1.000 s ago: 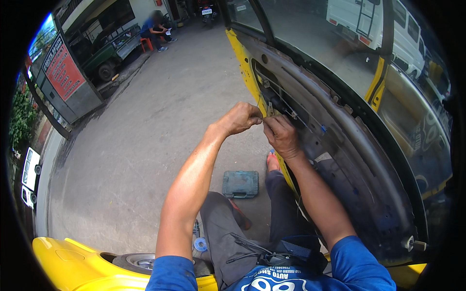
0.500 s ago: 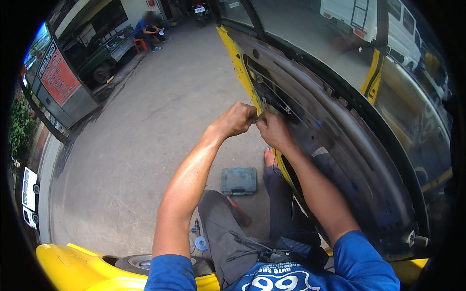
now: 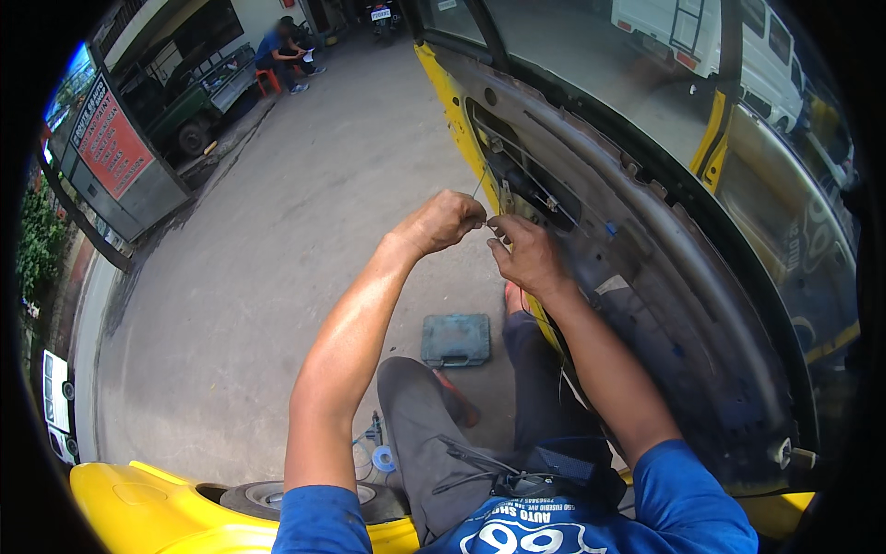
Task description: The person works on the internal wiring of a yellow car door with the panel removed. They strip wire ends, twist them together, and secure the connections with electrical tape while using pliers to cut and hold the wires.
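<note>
My left hand point(image 3: 448, 222) is closed, its fingertips pinching a thin wire point(image 3: 480, 182), part of which rises from it toward the yellow door edge. Close beside it, my right hand point(image 3: 529, 256) has its fingers bent at the same wire, the thumb a little lower. The wire's small end between the fingertips is too fine to make out. Both hands are at the edge of an opened yellow car door point(image 3: 452, 102) with its inner panel off. A dark thin cable point(image 3: 524, 297) hangs below my right hand along that edge.
A blue-green plastic tool case point(image 3: 456, 340) lies on the concrete before my knees. Near my left leg is a blue roll of tape point(image 3: 383, 459). The door window frame point(image 3: 591, 115) stands at right. A seated person point(image 3: 284, 55) is far off.
My right hand has loosened its fingers, with the thumb dropping away from the fingertips. My left hand stays almost in place, and more of the wire above it shows.
</note>
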A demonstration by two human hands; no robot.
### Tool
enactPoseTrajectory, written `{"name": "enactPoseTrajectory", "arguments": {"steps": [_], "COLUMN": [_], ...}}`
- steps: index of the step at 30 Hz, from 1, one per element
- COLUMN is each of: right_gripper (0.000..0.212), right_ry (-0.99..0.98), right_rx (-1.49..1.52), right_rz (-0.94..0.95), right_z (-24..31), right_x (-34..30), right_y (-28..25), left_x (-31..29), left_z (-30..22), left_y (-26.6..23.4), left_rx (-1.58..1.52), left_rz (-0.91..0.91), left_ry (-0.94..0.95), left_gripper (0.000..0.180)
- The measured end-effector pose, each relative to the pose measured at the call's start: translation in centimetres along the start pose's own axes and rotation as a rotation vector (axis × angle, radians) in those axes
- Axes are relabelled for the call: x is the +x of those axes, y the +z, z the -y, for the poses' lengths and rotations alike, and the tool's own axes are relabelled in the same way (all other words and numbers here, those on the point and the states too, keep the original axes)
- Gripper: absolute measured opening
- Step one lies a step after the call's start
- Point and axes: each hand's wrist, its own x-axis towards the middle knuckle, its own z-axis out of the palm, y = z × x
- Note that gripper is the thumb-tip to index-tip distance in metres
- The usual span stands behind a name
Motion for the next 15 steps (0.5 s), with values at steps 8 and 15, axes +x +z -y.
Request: {"name": "enactPoseTrajectory", "arguments": {"steps": [8, 15], "right_gripper": [0.011, 0.014], "right_ry": [-0.282, -0.339], "right_rx": [-0.242, -0.32], "right_rz": [-0.174, -0.186], "right_z": [-1.0, -0.8], "right_x": [0.9, 1.2], "right_y": [1.0, 0.7], "left_x": [1.2, 1.2], "left_z": [-0.9, -1.7], "left_y": [-1.2, -1.7], "left_rx": [0.031, -0.032], "left_rz": [0.104, 0.103], "left_ry": [-0.084, -0.159], "left_gripper": [0.019, 0.019]}}
